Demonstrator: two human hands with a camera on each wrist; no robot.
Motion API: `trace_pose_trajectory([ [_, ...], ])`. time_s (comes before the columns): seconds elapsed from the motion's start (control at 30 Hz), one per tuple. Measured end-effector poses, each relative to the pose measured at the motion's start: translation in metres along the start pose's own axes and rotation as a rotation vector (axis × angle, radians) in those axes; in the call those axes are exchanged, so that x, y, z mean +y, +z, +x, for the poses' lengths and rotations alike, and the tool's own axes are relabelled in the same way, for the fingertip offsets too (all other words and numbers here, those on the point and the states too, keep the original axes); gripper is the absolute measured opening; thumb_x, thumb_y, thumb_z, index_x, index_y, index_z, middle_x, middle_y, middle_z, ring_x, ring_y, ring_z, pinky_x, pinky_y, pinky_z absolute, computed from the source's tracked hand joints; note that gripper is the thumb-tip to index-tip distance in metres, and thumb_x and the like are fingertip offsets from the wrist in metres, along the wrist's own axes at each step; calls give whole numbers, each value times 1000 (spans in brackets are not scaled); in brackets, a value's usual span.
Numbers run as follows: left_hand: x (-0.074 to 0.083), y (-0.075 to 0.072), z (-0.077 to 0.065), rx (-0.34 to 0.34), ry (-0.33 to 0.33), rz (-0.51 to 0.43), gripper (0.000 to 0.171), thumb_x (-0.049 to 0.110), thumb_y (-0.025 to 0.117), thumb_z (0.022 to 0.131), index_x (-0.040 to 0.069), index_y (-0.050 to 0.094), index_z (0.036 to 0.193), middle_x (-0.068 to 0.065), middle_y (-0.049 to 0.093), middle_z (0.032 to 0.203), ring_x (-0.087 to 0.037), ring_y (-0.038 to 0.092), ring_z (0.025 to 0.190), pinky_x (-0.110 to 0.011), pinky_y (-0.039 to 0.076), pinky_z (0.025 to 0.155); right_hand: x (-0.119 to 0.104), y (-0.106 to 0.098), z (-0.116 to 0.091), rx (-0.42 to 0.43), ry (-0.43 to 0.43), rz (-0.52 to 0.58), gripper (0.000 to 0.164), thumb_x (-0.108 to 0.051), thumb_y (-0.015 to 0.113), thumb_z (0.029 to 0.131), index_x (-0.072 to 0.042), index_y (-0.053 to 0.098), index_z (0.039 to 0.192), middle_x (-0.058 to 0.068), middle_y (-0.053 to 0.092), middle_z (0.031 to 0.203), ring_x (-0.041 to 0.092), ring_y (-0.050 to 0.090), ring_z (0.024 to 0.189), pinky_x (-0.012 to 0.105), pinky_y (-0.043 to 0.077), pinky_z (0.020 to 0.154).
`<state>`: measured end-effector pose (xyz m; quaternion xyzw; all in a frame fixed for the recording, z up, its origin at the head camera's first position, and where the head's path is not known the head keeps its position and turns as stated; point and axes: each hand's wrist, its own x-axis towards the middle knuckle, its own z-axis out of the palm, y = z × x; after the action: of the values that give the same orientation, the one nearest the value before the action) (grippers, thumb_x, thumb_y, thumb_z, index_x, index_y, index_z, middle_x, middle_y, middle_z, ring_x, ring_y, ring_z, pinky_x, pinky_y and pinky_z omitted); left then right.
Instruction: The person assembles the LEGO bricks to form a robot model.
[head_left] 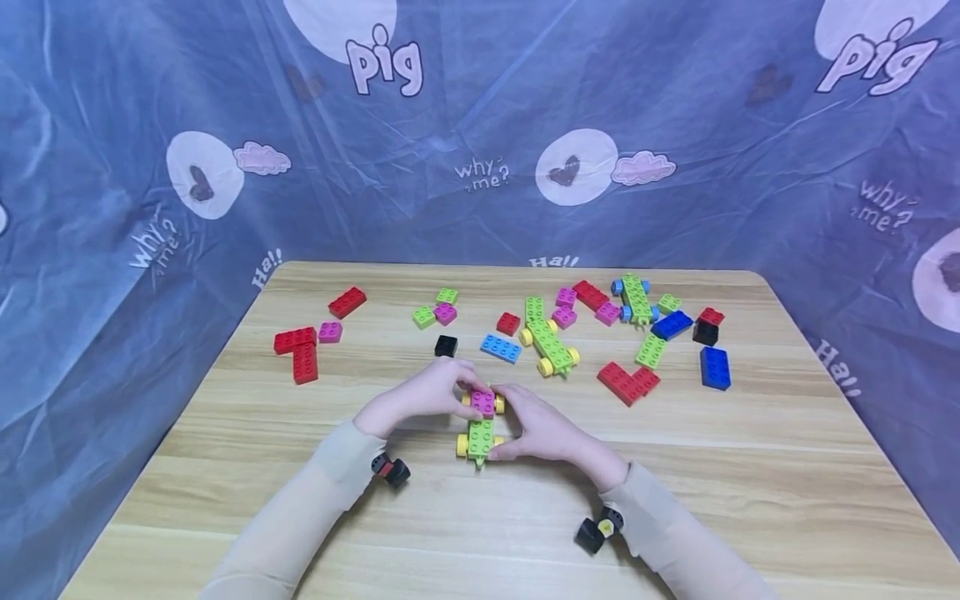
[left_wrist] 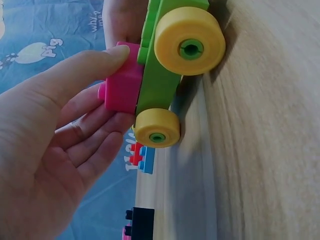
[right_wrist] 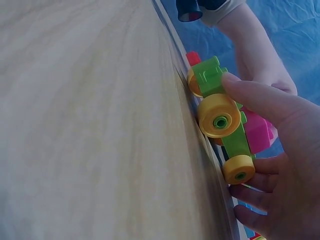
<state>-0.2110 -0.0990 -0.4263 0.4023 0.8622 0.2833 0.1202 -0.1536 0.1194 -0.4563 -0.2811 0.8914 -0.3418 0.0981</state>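
Note:
A lime-green wheeled base (head_left: pixel 481 440) with yellow wheels stands on the table in front of me. On its far end sits a pink square brick (head_left: pixel 482 403), which my left hand (head_left: pixel 427 393) pinches between thumb and fingers. In the left wrist view the pink brick (left_wrist: pixel 125 85) lies against the top of the green base, studs facing away from it. My right hand (head_left: pixel 546 429) grips the base from the right side. Its thumb rests at the near end and its fingers at the far end, as the right wrist view shows around the green base (right_wrist: pixel 235 140).
Beyond the hands lie a black brick (head_left: pixel 446 346), a light-blue plate (head_left: pixel 501 348) and another yellow-wheeled base (head_left: pixel 551 346). Red bricks (head_left: pixel 303 362) are at the left. Farther right are joined red bricks (head_left: pixel 627 383), a blue-wheeled base (head_left: pixel 636 300) and a dark-blue brick (head_left: pixel 715 368).

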Motion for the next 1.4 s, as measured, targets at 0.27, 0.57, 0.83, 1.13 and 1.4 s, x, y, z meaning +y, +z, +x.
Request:
trace_pose_trajectory([
  [0.27, -2, 2, -7, 20, 41, 14, 37, 24, 79, 78, 7, 70, 110, -2, 68, 103, -14, 64, 95, -24, 52, 87, -3, 2, 2, -3, -4, 20, 108, -49, 83, 67, 4, 31, 146, 22, 38, 149, 37, 37, 137, 52, 30, 113],
  [0.57, -1, 2, -8, 21, 39, -3, 47, 24, 80, 77, 4, 66, 118, -5, 68, 111, -16, 65, 98, -24, 53, 87, -4, -6, -1, -25, 22, 51, 114, -49, 84, 66, 0, 25, 150, 20, 30, 154, 36, 31, 141, 52, 27, 114],
  [0.83, -4, 3, -10, 12, 56, -44, 42, 19, 80, 77, 6, 68, 114, -3, 67, 107, -16, 65, 98, -28, 54, 88, -4, -25, -8, 16, -52, 90, 94, -35, 81, 75, -2, 31, 147, 18, 35, 152, 36, 34, 139, 56, 29, 112],
  [1.13, -5, 0, -9, -24, 49, -104, 41, 9, 79, 75, 4, 68, 114, -5, 67, 109, -17, 66, 97, -29, 54, 88, 12, -49, -19, 179, -98, 123, 68, -17, 76, 82, -5, 44, 140, 13, 49, 143, 34, 48, 128, 54, 40, 104],
  [1.4, -5, 1, -11, -24, 50, -87, 41, 9, 78, 77, 3, 67, 116, -6, 66, 108, -16, 66, 97, -28, 54, 88, 37, -76, -33, 335, -63, 76, 56, -9, 75, 81, -2, 53, 132, 16, 59, 131, 36, 56, 116, 57, 44, 98],
])
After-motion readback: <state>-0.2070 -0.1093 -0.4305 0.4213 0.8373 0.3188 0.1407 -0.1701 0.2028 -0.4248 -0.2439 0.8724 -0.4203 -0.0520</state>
